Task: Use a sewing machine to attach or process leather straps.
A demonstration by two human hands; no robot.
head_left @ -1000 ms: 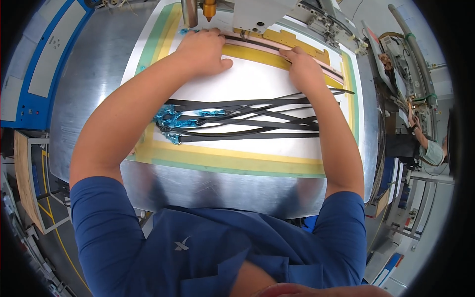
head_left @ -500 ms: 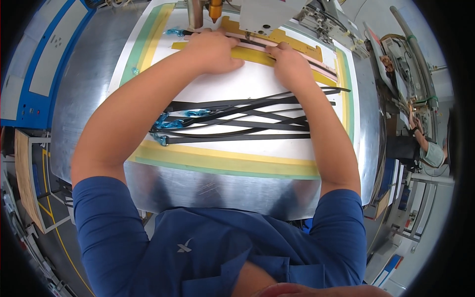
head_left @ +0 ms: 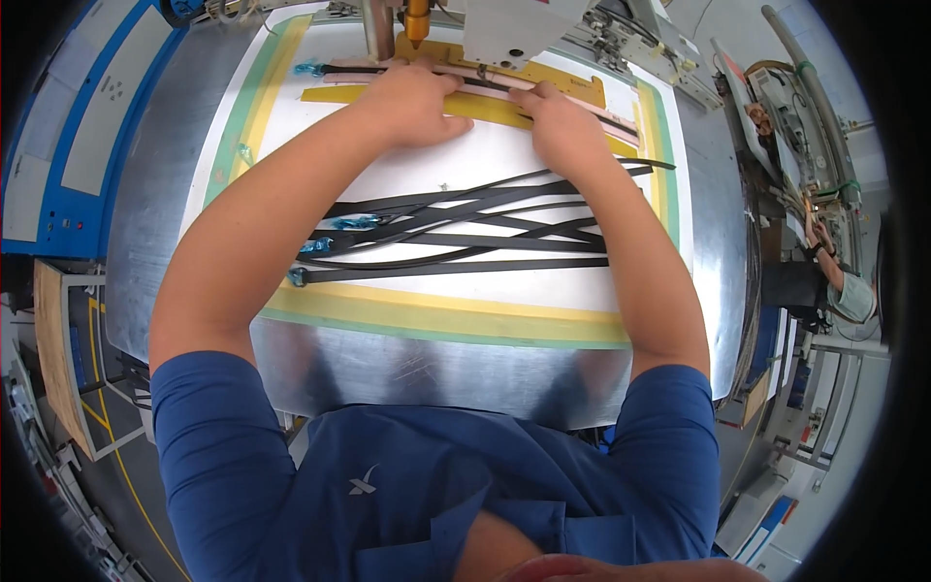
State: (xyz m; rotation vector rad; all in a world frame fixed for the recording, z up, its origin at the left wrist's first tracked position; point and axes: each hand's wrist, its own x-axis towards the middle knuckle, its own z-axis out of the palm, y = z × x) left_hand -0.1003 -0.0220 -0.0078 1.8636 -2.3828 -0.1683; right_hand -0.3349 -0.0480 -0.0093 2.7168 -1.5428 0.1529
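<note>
hands (head_left: 485,112) side by side on strip (head_left: 485,85) at table's (head_left: 417,369) far edge, machine head (head_left: 514,29) behind, loose straps (head_left: 465,233) nearer, btwn forearms

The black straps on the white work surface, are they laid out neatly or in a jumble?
In a jumble: the black straps cross one another loosely, between the forearms, apart from both hands.

Left hand (head_left: 412,102) and right hand (head_left: 558,126) were pressed flat, fingers down, on a pinkish strip (head_left: 582,105) laid across a yellow template (head_left: 427,95), just below the machine head (head_left: 514,29). A loose pile of black straps (head_left: 465,233) with blue end tabs was spread on the white board (head_left: 485,291) between the forearms, on a metal table (head_left: 407,364).
</note>
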